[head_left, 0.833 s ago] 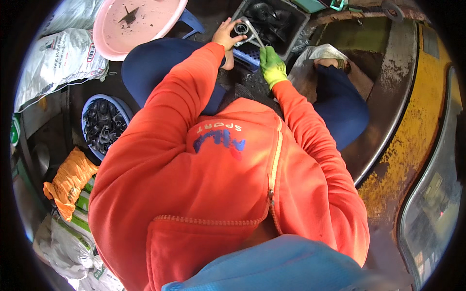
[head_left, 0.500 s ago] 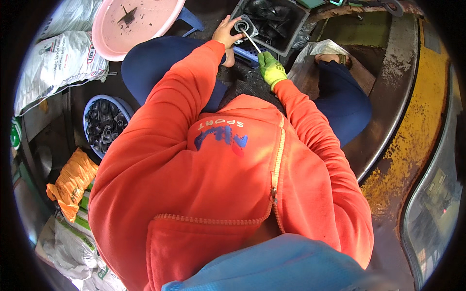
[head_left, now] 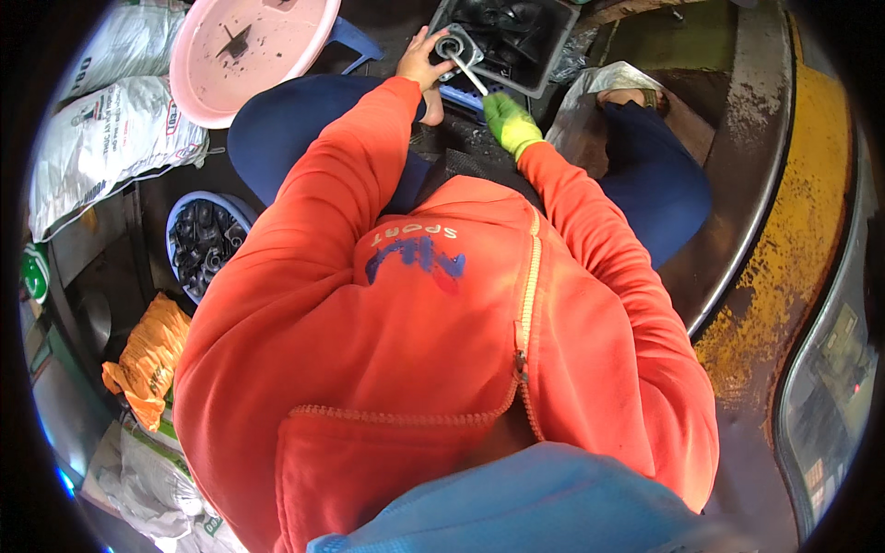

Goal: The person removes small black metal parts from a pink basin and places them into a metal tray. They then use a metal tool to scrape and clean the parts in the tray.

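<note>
Far up in the head view, my bare left hand point(head_left: 420, 61) steadies a light grey, squarish metal part point(head_left: 458, 46) with a round opening facing up, fingers along its left edge. A thin pale metal rod point(head_left: 471, 77) slants from that opening down to my right hand point(head_left: 512, 125). That hand wears a yellow-green glove, slightly blurred, and is closed around the rod's near end. The rod's tip lies inside or against the opening; which one I cannot tell. Directly behind the part is a dark grey crate point(head_left: 556, 69) holding black curved pieces point(head_left: 509, 29).
A pink basin point(head_left: 189, 78) with a dark scrap in it stands at the far left, near a blue stool point(head_left: 355, 41). Left of me are a blue tub point(head_left: 241, 210) of black parts, an orange bag point(head_left: 152, 355) and white sacks point(head_left: 138, 129). A rusty yellow metal edge point(head_left: 774, 249) curves along the right.
The gloved right hand has turned on the rod and shifted slightly up and left. My left hand keeps its hold on the metal part. The whole view has moved a little.
</note>
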Tool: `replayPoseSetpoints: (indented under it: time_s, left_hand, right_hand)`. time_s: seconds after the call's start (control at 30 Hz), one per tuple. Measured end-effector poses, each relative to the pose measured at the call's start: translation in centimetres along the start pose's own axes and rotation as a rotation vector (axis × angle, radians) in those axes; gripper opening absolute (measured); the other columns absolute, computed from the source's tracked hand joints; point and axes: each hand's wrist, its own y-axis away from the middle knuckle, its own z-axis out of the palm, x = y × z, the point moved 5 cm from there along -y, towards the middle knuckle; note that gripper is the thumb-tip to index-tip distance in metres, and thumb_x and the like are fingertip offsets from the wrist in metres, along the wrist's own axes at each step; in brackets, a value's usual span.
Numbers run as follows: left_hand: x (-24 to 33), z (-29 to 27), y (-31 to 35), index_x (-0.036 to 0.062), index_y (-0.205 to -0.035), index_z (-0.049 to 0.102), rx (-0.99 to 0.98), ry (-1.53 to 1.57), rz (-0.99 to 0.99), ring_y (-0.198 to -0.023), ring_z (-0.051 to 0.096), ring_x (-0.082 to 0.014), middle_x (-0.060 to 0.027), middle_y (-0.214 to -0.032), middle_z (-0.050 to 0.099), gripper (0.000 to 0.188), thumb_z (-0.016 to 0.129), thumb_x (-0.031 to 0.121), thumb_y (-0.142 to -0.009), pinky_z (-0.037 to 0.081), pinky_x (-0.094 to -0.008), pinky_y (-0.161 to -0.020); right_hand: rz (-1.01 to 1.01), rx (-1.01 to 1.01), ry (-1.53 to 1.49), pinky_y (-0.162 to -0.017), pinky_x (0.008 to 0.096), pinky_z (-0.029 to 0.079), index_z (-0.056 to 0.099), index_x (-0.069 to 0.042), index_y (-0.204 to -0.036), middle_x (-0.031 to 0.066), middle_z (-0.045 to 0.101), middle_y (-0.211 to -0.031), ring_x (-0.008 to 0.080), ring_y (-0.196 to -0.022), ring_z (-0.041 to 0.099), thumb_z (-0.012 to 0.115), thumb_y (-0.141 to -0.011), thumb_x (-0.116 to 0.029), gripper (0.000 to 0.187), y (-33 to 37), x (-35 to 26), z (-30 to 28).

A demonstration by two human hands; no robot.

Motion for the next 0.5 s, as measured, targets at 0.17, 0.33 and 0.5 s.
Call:
replayPoseSetpoints:
  time_s: [0.17, 0.33, 0.5]
  left_hand:
    - [-0.5, 0.2, -0.3, 0.0275, -0.133, 0.049, -0.009, -0.053, -0.03, -0.134, 0.032, -0.0357, -0.0226, -0.145, 0.031, 0.073, 0.079, 0.038, -0.068, 0.031, -0.0393, -0.108]
    - [-0.3, 0.0, -0.1, 0.0287, -0.133, 0.049, 0.011, -0.032, 0.007, -0.134, 0.033, -0.0352, -0.0215, -0.145, 0.032, 0.069, 0.077, 0.035, -0.07, 0.032, -0.0396, -0.107]
    - [-0.3, -0.1, -0.2, 0.0286, -0.132, 0.049, -0.01, -0.01, 0.01, -0.133, 0.034, -0.0353, -0.0209, -0.145, 0.033, 0.069, 0.077, 0.039, -0.07, 0.033, -0.0393, -0.107]
  right_hand:
    - [-0.059, 0.041, -0.129, -0.083, 0.0498, 0.042, 0.054, -0.007, -0.102, 0.025, 0.059, -0.103, 0.0444, -0.098, 0.054, 0.035, -0.095, -0.042, 0.039, -0.4, 0.0, 0.1]
    - [0.095, -0.035, 0.006, -0.076, 0.0517, 0.043, 0.052, -0.007, -0.098, 0.0245, 0.06, -0.099, 0.046, -0.092, 0.055, 0.038, -0.095, -0.041, 0.037, -0.4, 0.3, 0.1]
    - [0.088, -0.056, -0.041, -0.081, 0.0513, 0.042, 0.053, -0.006, -0.1, 0.0256, 0.06, -0.099, 0.0459, -0.096, 0.055, 0.035, -0.095, -0.043, 0.041, -0.1, -0.3, -0.2]
